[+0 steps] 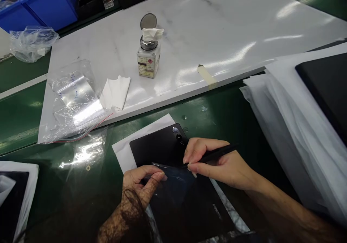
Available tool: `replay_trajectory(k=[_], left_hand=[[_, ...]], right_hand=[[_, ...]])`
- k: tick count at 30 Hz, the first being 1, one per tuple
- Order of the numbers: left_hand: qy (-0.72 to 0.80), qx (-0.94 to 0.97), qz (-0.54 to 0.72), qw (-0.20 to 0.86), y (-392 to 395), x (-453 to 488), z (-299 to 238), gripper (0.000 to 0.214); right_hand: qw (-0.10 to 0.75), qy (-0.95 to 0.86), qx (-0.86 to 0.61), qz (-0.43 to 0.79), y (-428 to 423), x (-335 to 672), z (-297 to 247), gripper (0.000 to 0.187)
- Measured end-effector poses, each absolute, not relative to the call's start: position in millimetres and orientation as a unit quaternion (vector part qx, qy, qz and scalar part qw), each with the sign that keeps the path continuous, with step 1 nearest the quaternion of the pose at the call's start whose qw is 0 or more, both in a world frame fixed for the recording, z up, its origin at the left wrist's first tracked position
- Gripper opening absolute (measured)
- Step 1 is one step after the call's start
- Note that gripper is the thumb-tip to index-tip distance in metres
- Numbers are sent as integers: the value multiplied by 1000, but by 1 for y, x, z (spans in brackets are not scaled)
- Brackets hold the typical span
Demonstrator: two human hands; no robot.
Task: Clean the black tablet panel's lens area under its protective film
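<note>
A black tablet [162,145] lies back-up on a white sheet [121,151] on the green mat, its camera lenses at the far corner. My right hand [217,163] pinches a thin black tool [221,152] like a pen, tip on the tablet's back. My left hand [138,185] is closed, thumb and finger pinching the edge of a clear film [173,179] lifted off the tablet's back. Dark hair hangs over my left wrist.
A solvent dispenser bottle [148,57] with a wipe on top stands on the white board [217,30]. A folded wipe [115,91] and plastic bags [73,102] lie left. Stacked white sheets with a black panel [298,109] sit right. Blue bins [46,4] are far left.
</note>
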State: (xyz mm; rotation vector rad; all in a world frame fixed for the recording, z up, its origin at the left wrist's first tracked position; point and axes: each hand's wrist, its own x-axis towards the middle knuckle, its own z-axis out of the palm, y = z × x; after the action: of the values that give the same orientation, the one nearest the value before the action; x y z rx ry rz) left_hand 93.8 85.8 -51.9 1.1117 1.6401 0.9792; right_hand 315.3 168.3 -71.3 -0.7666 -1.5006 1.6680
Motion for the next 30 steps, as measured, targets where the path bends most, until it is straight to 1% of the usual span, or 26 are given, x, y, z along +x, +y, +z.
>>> replay_trajectory(k=[3, 6, 8, 10, 12, 14, 16, 20, 28, 30], left_hand=[[668, 451, 391, 445, 86, 94, -52, 11], [673, 442, 396, 442, 85, 95, -51, 11], [678, 430, 404, 439, 85, 96, -51, 11], [682, 421, 407, 438, 83, 97, -52, 12], [685, 415, 406, 440, 82, 97, -54, 11], [694, 405, 403, 437, 81, 97, -56, 9], [709, 393, 397, 430, 81, 97, -57, 8], [715, 385, 385, 439, 81, 97, -56, 13], [680, 376, 459, 432, 82, 102, -52, 8], [675, 382, 460, 433, 81, 102, -53, 7]], right_hand=[[391, -596, -281, 643, 163, 315, -69, 20], [416, -590, -275, 635, 158, 314, -67, 22], [451, -550, -331, 621, 157, 312, -69, 28], [488, -492, -421, 585, 161, 310, -74, 36], [506, -454, -492, 544, 167, 309, -81, 43], [504, -449, -519, 524, 171, 309, -87, 46], [499, -455, -516, 527, 173, 309, -91, 46], [491, -464, -511, 531, 170, 308, -93, 44], [482, -471, -526, 519, 168, 308, -90, 40], [477, -478, -527, 517, 168, 308, -90, 39]])
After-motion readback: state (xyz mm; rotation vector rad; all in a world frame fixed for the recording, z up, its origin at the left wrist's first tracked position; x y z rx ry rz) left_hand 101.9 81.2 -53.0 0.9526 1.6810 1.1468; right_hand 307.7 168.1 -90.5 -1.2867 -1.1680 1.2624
